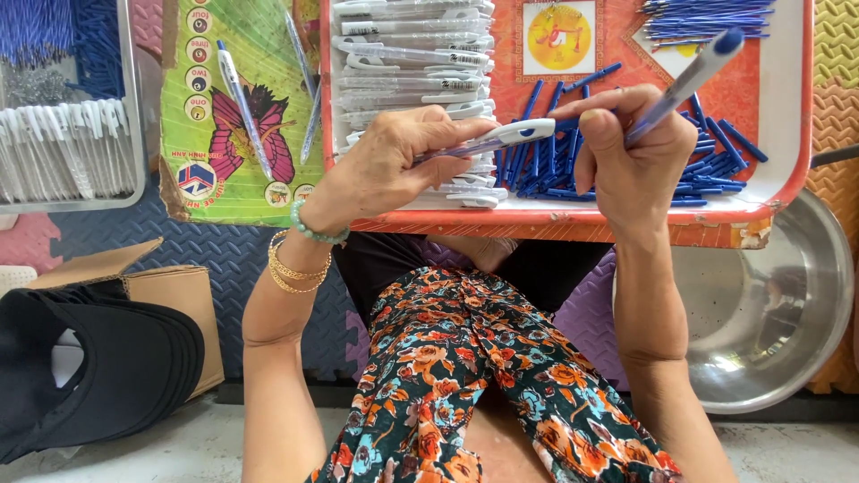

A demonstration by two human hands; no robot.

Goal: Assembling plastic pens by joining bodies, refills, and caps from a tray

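Two hands are busy here over the red-rimmed tray (792, 134). Left hand (385, 170) is curled around a white pen barrel with a clip (501, 137), fingers pinching it so it lies nearly flat, tip end pointing toward 3 o'clock. Right hand (631, 156) sits just at 3 o'clock of that, fingers closed around a second pen with a blue cap end (689, 80), which sticks up toward 1 o'clock. The two pens sit close together, can't tell if they actually touch.

Going outward: right under the hands there's a scatter of loose blue pen parts (716, 152) on the tray floor, and at 11 o'clock of the left hand a stack of white pen barrels (412, 58). At 12 o'clock of the right hand, a bundle of thin blue refills (707, 20) lies in the tray's far corner.

Further out at 9 o'clock is a green board with a butterfly print (224, 116) with a few finished pens lying on it, then a metal tray of white parts (67, 152). At 5 o'clock of the right hand sits a steel bowl (769, 313), and down at 8 o'clock a stack of black caps (107, 367) beside a cardboard box (174, 295).
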